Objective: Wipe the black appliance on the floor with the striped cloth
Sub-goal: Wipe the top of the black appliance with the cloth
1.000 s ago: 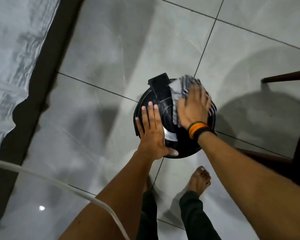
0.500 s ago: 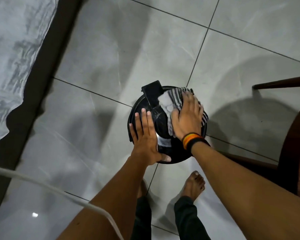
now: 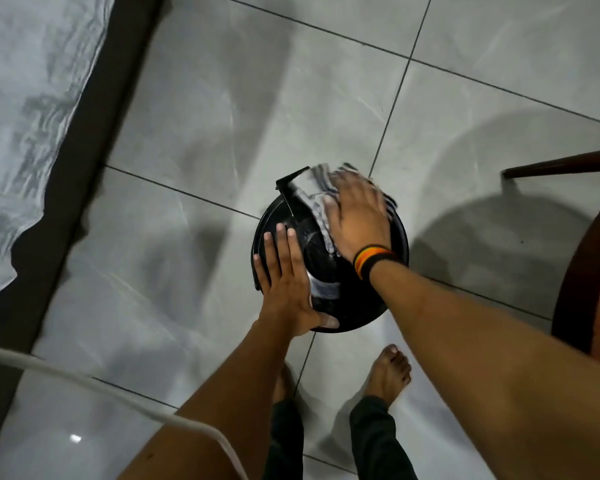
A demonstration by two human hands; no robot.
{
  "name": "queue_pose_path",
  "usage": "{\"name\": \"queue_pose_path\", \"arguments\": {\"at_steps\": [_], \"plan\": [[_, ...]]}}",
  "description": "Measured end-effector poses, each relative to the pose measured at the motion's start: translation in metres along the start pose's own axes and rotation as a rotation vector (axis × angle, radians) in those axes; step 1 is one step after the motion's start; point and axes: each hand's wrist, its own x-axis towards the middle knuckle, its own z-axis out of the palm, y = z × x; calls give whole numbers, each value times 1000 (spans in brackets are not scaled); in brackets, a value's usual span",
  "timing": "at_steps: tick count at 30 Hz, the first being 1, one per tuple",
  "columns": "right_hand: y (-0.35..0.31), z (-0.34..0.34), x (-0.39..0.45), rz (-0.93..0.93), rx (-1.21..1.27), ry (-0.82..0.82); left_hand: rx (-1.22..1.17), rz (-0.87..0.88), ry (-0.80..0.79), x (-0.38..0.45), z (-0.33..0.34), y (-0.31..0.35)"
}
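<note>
A round black appliance (image 3: pixel 355 308) with a handle on its lid stands on the grey tiled floor in the middle of the view. My left hand (image 3: pixel 286 284) lies flat with fingers spread on the lid's left side, holding it steady. My right hand (image 3: pixel 359 216), with a striped band on the wrist, presses the grey-and-white striped cloth (image 3: pixel 317 192) onto the far right part of the lid. The cloth is blurred by motion and mostly hidden under the palm.
A white cable (image 3: pixel 94 386) crosses the lower left. A dark strip and a pale mat (image 3: pixel 25 98) run along the left edge. Dark wooden furniture (image 3: pixel 582 271) stands at the right. My bare feet (image 3: pixel 390 374) are just behind the appliance.
My right hand has slid the striped cloth toward the far edge of the lid, by the handle. My left hand stays flat on the lid's left side.
</note>
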Motion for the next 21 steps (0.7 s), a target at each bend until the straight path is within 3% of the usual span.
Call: {"name": "queue_pose_path", "arguments": {"at_steps": [5,8,11,14,18,21], "plan": [[9,19,-86,435,154,194,6,16,-3,2,2,-2],[-8,38,-127,609,218,195,8,21,21,1,4,-1],[-14,47,-133,607,224,160,27,43,0,-2,0,-1],[-2,47,-131,573,202,162,195,154,-54,2,-23,-11],[0,45,-138,523,205,160,689,452,6,36,-86,-19],[4,41,-131,495,210,154,1049,696,-78,82,-125,-2]]}}
